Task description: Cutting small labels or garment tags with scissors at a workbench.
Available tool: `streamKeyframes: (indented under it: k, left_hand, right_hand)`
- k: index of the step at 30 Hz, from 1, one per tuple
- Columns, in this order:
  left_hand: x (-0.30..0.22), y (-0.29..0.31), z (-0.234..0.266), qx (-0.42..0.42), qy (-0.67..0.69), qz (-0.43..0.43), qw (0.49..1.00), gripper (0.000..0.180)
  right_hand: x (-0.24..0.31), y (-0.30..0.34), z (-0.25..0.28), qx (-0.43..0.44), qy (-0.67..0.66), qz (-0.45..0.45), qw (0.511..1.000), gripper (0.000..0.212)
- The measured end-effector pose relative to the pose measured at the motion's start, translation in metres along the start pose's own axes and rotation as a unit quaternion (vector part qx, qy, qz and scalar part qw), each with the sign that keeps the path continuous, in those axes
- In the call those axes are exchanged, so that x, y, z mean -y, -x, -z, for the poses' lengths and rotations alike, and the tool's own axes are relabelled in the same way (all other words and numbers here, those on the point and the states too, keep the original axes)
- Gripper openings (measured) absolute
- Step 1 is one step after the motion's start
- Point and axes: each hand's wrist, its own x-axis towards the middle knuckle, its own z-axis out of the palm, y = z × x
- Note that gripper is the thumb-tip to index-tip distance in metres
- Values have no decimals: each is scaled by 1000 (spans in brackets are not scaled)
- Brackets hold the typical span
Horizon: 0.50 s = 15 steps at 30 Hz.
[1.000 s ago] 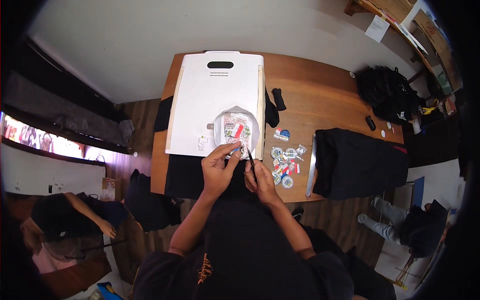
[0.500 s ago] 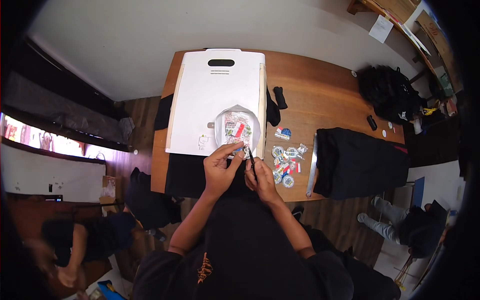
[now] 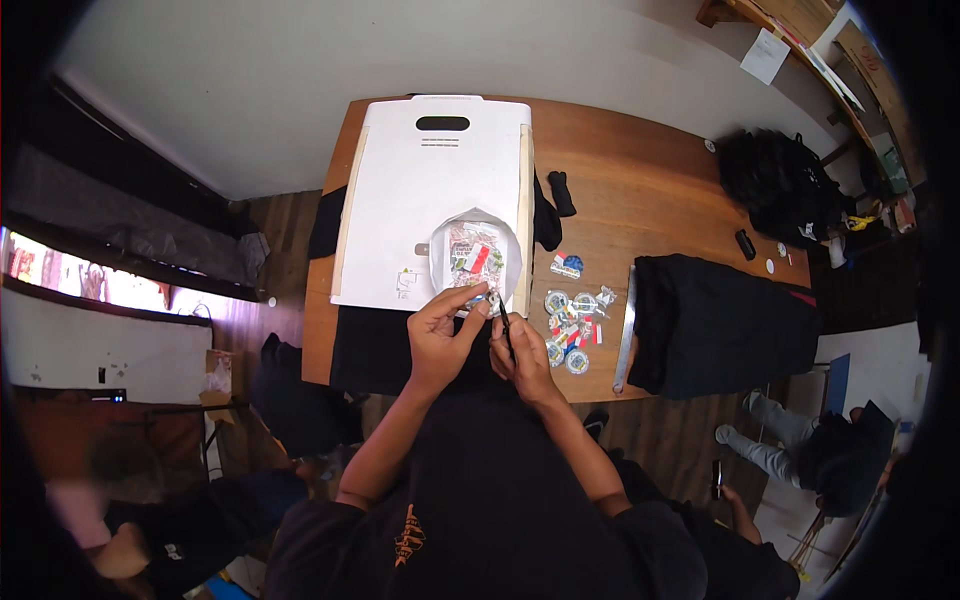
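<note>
My left hand [image 3: 441, 335] is closed, pinching a small blue-and-white patch [image 3: 479, 299] at the near rim of a white round container [image 3: 513, 250]. Scraps and red-and-white pieces [image 3: 478, 259] lie inside that container. My right hand [image 3: 524, 362] grips a slim black tool [image 3: 504, 318], its tip against the patch; whether it is a pair of small scissors I cannot make out. The container rests on the near right part of a large white board [image 3: 440, 190]. Right of my hands, several round patches and red-and-white strips [image 3: 573, 332] are heaped on the wooden table [image 3: 630, 180].
Folded black cloth [image 3: 720, 325] lies at the right, a metal ruler [image 3: 624, 335] along its left edge. A rolled black item [image 3: 562, 194] sits beyond the patches. A black backpack [image 3: 780, 185] is at the far right. Other people are at the left and lower right.
My hands have hardly moved and keep the same holds. At the lower left a person has shifted; at the lower right another person's hand with a dark device has come into view.
</note>
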Motion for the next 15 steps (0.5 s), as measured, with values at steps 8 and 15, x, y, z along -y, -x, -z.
streamKeyframes:
  k: [8,15]
  left_hand:
    - [0,1,-1,3,-2,3,1000,26]
    - [2,2,-1,5,8,-4,1000,26]
  right_hand:
    - [1,0,0,4,2,3,1000,40]
    - [4,0,-2,4,0,12,1000,40]
